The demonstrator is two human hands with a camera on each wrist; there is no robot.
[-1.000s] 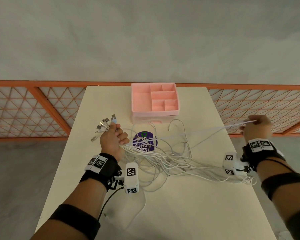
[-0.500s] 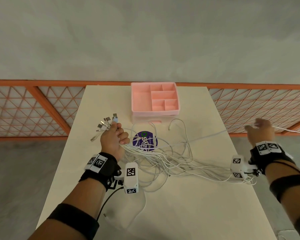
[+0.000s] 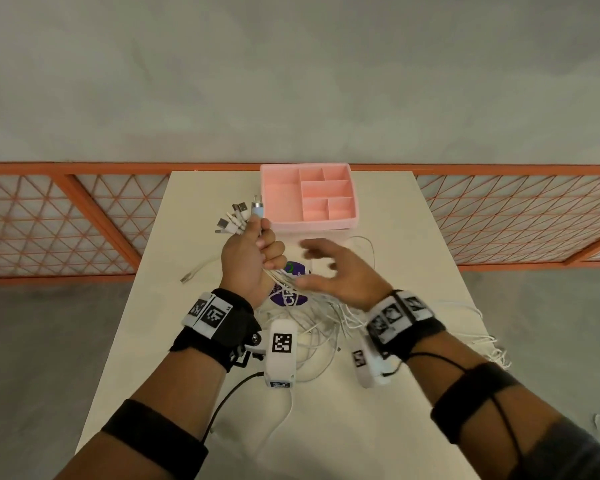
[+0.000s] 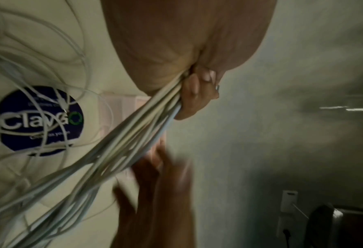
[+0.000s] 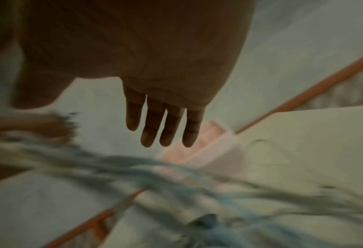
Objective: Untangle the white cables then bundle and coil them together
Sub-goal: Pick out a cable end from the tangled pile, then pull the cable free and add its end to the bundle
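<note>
Your left hand (image 3: 248, 261) is closed in a fist around the white cables (image 4: 121, 142), and it holds the bundle just below the plugs (image 3: 238, 216), which stand out in a fan above your curled fingers (image 4: 194, 94). From under this fist the cables fall down to the table (image 3: 194, 341) and spread into a loose tangle below both wrists; some loops reach the table edge on the outer side of your right wrist. Your right hand (image 3: 340, 271) is empty, its fingers (image 5: 165, 124) straight and close together, and it hovers just beside the strands that leave the left fist; it is blurred, so I cannot tell if the thumb touches them. One separate cable end (image 3: 196, 271) lies on the table on the outer side of your left hand. Beyond your fingertips stands a pink organizer tray (image 3: 281, 195) with several compartments, very near the plugs. Under the hanging strands, between your two hands, a round dark blue sticker (image 4: 40, 120) is on the table; cables cross it, and the white word on it reads like "Clava", the smaller line below is not readable. Behind the table runs an orange mesh railing (image 3: 499, 220).
</note>
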